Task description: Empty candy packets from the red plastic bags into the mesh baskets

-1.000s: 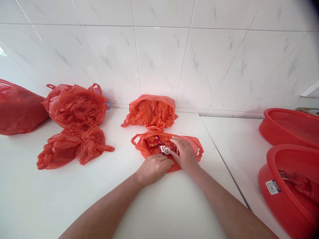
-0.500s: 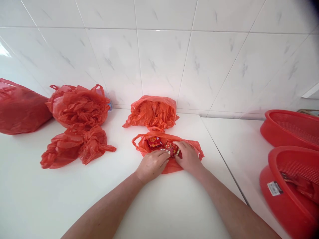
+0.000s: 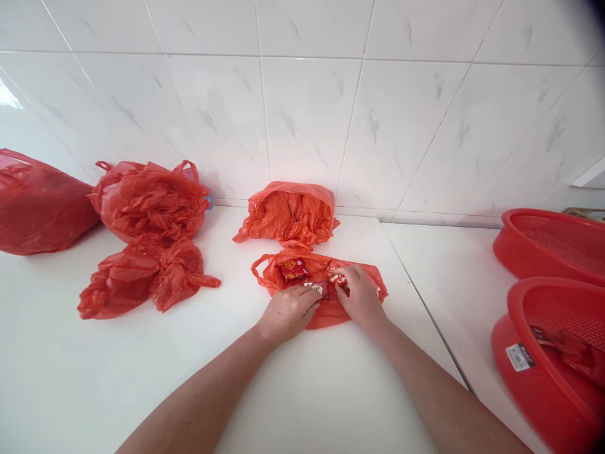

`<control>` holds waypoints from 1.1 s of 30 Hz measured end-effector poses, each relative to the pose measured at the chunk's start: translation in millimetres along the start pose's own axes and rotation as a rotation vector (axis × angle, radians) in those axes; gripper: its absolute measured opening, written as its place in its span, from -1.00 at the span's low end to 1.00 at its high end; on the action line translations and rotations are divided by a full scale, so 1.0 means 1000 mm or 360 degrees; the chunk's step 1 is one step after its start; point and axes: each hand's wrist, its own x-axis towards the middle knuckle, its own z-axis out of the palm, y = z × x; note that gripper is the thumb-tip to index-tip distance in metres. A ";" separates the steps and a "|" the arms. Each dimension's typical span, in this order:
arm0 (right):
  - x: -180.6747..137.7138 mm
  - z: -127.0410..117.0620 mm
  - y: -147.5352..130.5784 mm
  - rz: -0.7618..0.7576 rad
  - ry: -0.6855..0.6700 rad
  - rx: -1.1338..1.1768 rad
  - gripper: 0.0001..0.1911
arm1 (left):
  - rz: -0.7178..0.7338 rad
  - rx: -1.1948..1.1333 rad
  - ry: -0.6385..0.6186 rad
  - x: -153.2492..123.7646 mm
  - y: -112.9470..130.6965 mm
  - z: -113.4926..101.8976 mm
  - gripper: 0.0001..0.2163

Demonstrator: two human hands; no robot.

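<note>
A red plastic bag [image 3: 326, 320] lies spread open on the white table, its handle loop at the left. Inside it sit a red packet with gold print [image 3: 293, 270], a dark red packet with a white label [image 3: 316, 289] and a red-and-gold packet [image 3: 334, 276]. My left hand [image 3: 289, 314] has its fingers closed at the near edge of the white-labelled packet, partly covering it. With thumb and fingers, my right hand [image 3: 360, 296] pinches the red-and-gold packet at the right side of the bag.
Behind the bag is another red bag [image 3: 295, 211] stuffed with crumpled plastic. Several red bags, including a large full one [image 3: 42, 205] and a knotted pair [image 3: 142, 277], lie to the left. Red plastic baskets [image 3: 524, 302] stand at the right; a tiled wall [image 3: 307, 113] rises behind.
My right hand has shifted the red-and-gold packet slightly right, away from the white-labelled packet, which now shows more. My left hand stays nearly in place.
</note>
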 end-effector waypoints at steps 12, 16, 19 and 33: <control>0.002 -0.009 -0.011 -0.0129 -0.0039 -0.0036 -0.71 | -0.0012 0.0032 -0.0034 0.000 0.000 0.000 -0.83; 0.003 -0.010 -0.012 -0.0174 -0.0041 -0.0136 -0.71 | -0.0011 0.0027 -0.0039 0.000 0.000 0.000 -0.82; 0.004 -0.009 -0.012 -0.0200 -0.0037 -0.0141 -0.69 | 0.0016 0.0039 -0.0017 0.000 0.000 0.000 -0.81; 0.002 0.005 0.007 -0.0078 -0.0051 -0.0357 -0.55 | 0.0011 -0.0010 -0.0098 0.001 0.001 -0.002 -0.83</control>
